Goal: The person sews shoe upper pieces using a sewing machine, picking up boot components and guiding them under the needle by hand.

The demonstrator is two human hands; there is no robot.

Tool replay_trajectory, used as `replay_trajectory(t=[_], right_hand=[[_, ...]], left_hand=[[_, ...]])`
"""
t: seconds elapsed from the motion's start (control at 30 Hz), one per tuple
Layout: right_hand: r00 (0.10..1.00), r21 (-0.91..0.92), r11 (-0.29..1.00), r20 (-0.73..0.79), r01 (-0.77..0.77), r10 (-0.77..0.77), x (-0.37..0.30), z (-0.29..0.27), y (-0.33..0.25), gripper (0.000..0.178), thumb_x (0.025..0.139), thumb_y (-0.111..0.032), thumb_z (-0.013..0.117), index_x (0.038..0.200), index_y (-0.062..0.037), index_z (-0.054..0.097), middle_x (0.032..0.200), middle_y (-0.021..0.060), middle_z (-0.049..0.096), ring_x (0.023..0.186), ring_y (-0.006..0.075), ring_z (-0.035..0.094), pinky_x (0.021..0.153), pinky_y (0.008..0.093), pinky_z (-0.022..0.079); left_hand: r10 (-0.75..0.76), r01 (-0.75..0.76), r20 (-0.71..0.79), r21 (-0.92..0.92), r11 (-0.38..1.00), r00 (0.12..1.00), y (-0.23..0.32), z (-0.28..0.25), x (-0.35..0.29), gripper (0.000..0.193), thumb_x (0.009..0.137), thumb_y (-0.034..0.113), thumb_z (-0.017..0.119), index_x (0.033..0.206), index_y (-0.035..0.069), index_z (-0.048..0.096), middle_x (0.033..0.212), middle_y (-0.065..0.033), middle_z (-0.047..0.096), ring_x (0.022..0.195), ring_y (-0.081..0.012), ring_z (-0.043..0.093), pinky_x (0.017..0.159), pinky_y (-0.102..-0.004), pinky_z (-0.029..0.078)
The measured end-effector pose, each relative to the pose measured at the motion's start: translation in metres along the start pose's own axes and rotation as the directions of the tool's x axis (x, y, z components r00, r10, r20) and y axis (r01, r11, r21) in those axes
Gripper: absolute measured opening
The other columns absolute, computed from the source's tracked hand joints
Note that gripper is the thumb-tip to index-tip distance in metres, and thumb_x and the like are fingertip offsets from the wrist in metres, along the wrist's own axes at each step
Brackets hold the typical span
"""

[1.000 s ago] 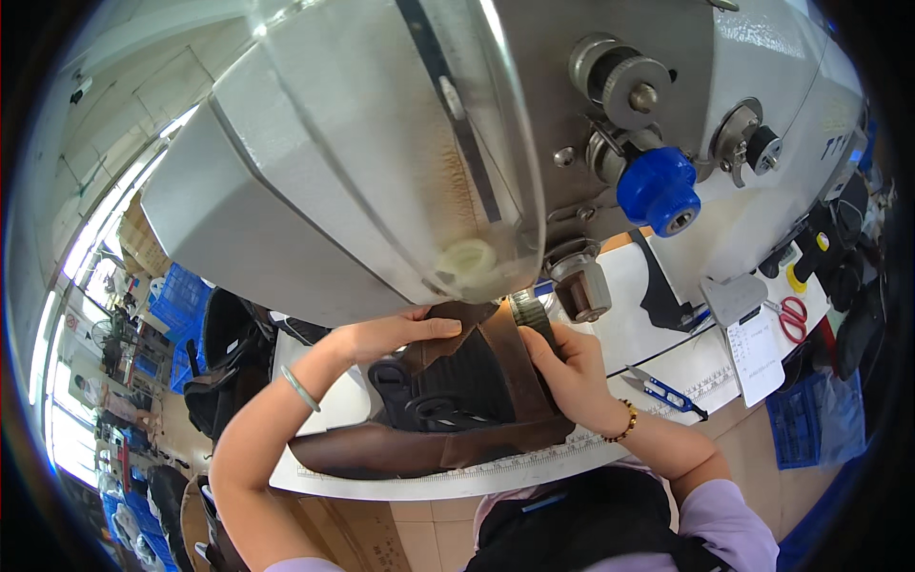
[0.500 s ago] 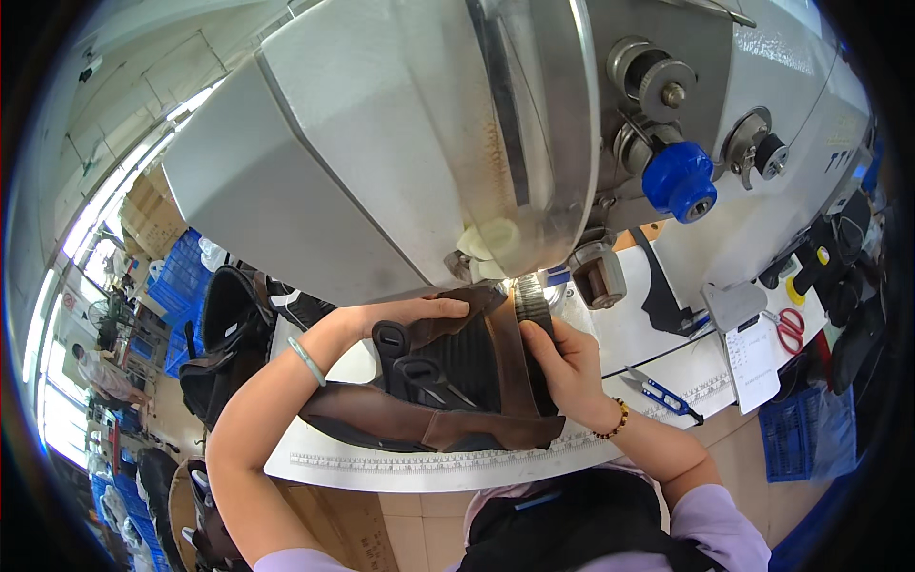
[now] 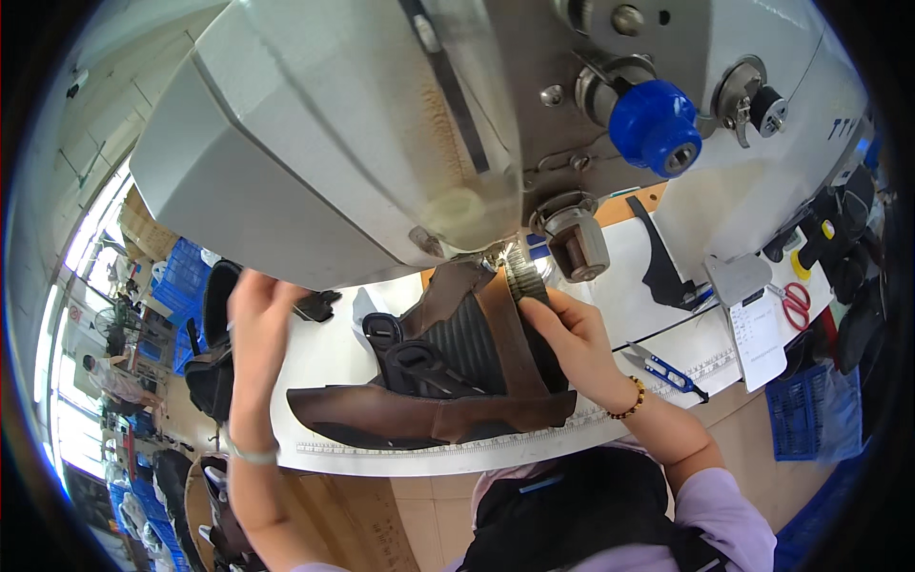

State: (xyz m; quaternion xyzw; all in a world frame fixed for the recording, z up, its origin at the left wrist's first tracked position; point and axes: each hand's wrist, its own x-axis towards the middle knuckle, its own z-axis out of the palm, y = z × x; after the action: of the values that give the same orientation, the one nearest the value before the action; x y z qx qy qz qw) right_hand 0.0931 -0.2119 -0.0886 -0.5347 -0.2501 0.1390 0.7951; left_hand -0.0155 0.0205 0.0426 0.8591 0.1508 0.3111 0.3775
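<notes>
A brown and black boot upper [image 3: 496,334], with ribbed black panels and black strap loops, lies on the white machine table under the sewing machine's head [image 3: 315,143]. Its upper edge reaches in at the needle area, where a light shines. My right hand [image 3: 577,348] pinches the upper's dark edge at the right, thumb on top, close by the needle area. Off to the left of the upper, my left hand [image 3: 259,319] is raised near the machine head's lower left, apart from the piece. Motion smears its fingers.
Blue thread snips [image 3: 662,372] lie by the ruler strip [image 3: 705,370] along the table's front edge. Farther right are a black cut piece [image 3: 662,267], a paper card [image 3: 758,334] and red-handled scissors [image 3: 794,303]. Dark uppers [image 3: 210,381] hang at left; a blue basket [image 3: 793,419] stands at right.
My left hand has let go of the upper and moved left, away from it. The upper stays near the needle with my right hand on it. The whole view has shifted slightly.
</notes>
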Motion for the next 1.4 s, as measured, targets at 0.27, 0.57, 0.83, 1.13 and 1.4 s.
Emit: replay_trajectory(t=[0.27,0.57,0.83,1.13,1.4], right_hand=[[0.993,-0.392,0.918,-0.07,0.064,-0.099,0.0,0.005,-0.008,0.026,0.084,-0.02,0.058,0.081,0.0058,0.057,0.055,0.0041,0.053,0.053,0.0034,0.044,0.046,0.0236,0.036],[0.999,-0.142,0.99,-0.013,0.027,-0.029,0.014,0.0,-0.01,0.028,0.081,-0.021,0.06,0.072,0.0058,0.06,0.053,0.0031,0.054,0.052,0.0021,0.043,0.044,0.0234,0.035],[0.998,0.098,0.994,-0.051,0.043,-0.038,0.006,0.002,0.004,0.022,0.084,-0.017,0.058,0.076,0.0032,0.06,0.058,-0.0023,0.054,0.053,0.001,0.042,0.044,0.0209,0.033],[1.0,0.04,0.999,0.019,0.018,-0.019,0.006,-0.004,-0.001,0.017,0.086,-0.014,0.056,0.085,0.0026,0.061,0.069,-0.0013,0.06,0.063,-0.0001,0.047,0.052,0.0179,0.039],[0.997,0.157,0.986,0.049,-0.061,0.053,0.003,-0.004,-0.004,0.017,0.087,-0.011,0.055,0.092,0.0033,0.063,0.08,-0.0003,0.062,0.072,0.0013,0.05,0.061,0.0183,0.042]], left_hand=[[0.66,-0.664,0.093,0.188,0.723,0.745,0.052,0.082,-0.122,0.027,0.064,-0.008,0.059,0.09,-0.004,0.058,0.096,-0.0189,0.061,0.092,-0.0306,0.06,0.076,-0.034,0.049],[0.316,-0.282,-0.036,0.366,0.887,0.948,0.053,0.146,-0.085,0.044,0.068,0.006,0.062,0.109,0.001,0.046,0.102,-0.0156,0.056,0.088,-0.0323,0.059,0.069,-0.0356,0.049],[0.258,-0.217,-0.179,0.218,0.951,0.949,0.044,0.145,-0.075,0.029,0.067,0.002,0.059,0.096,0.005,0.058,0.087,-0.0098,0.064,0.07,-0.0261,0.064,0.062,-0.0328,0.051],[0.522,-0.452,-0.072,0.41,0.792,0.85,0.04,0.165,-0.092,0.042,0.066,0.0,0.057,0.106,-0.011,0.053,0.109,-0.0207,0.054,0.105,-0.0351,0.054,0.089,-0.04,0.046],[0.53,-0.464,-0.027,0.444,0.766,0.848,0.038,0.163,-0.091,0.043,0.065,0.0,0.055,0.106,-0.014,0.054,0.111,-0.0214,0.053,0.105,-0.0363,0.054,0.088,-0.0388,0.047]])
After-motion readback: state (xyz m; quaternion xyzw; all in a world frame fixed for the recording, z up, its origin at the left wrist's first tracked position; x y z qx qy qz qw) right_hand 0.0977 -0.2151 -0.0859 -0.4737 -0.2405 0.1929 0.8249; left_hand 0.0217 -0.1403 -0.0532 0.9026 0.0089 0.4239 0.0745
